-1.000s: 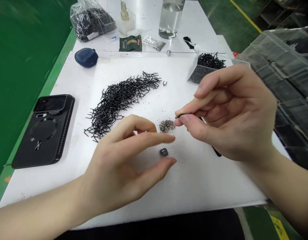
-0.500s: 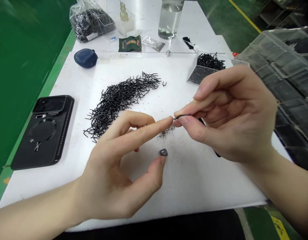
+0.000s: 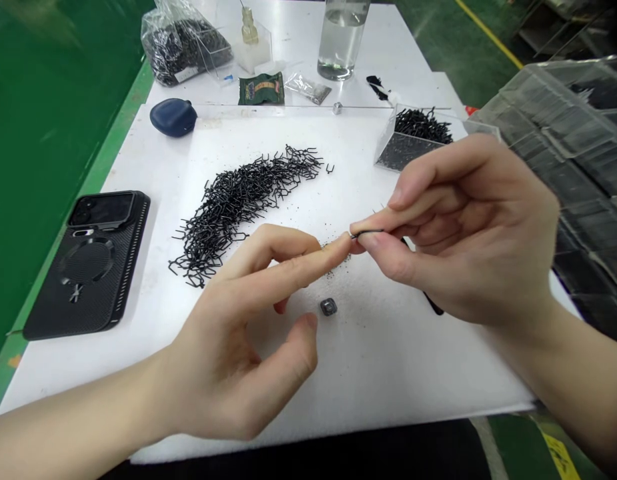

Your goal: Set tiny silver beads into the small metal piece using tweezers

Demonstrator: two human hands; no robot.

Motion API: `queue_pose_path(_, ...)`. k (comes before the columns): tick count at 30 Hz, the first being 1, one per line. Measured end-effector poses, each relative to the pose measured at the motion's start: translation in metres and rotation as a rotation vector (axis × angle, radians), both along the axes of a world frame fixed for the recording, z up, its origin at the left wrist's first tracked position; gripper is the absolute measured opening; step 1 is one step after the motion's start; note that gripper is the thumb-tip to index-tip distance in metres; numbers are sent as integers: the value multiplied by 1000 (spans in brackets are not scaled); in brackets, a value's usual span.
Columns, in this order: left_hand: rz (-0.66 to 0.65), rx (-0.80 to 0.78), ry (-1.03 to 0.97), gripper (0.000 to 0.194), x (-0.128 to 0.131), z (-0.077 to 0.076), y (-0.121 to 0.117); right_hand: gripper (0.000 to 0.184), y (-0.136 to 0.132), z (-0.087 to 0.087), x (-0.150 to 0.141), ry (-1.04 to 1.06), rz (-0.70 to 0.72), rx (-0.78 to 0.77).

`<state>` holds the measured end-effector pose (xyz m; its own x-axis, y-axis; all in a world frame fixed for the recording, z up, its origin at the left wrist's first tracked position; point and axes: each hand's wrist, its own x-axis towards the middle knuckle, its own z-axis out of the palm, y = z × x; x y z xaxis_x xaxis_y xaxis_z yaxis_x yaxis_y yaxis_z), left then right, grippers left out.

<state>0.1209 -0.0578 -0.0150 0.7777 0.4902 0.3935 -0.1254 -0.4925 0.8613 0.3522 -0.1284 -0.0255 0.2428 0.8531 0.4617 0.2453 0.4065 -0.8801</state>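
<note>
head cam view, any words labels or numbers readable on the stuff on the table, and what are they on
no text here can be read for certain
green foil packet: printing too small to read
white label on the clear plastic bag: too small to read
black phone case: X-shaped mark, no readable words
yellow floor patch: dark marks too blurred to read

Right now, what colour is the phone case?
Phone case: black, best in the head view.
</note>
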Motion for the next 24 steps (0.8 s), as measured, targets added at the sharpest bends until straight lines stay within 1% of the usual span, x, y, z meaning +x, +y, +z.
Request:
queue_pose_path(3,-2,-6,8,78,-1,1,1,65,4,8,-10,36,-3,-60)
queue_pose_path(5,-8,-10,9,75,-2,2,1,69,9,14,-19,50,1,-68)
queue_pose_path(9,-30,-3,4,74,-3,3,3,70,13,23,-30,71,-4,-71)
queue_pose_path(14,-54,15,9,76,-1,0,5,70,10,28,-32,98,-13,-77)
queue_pose_path(20,-88,61,24,76,-5,0,6,70,13,29,-31,127,-30,-85)
queue_pose_path(24,-112,81,11,80,-5,-1,5,69,15,25,-27,152,-39,-90)
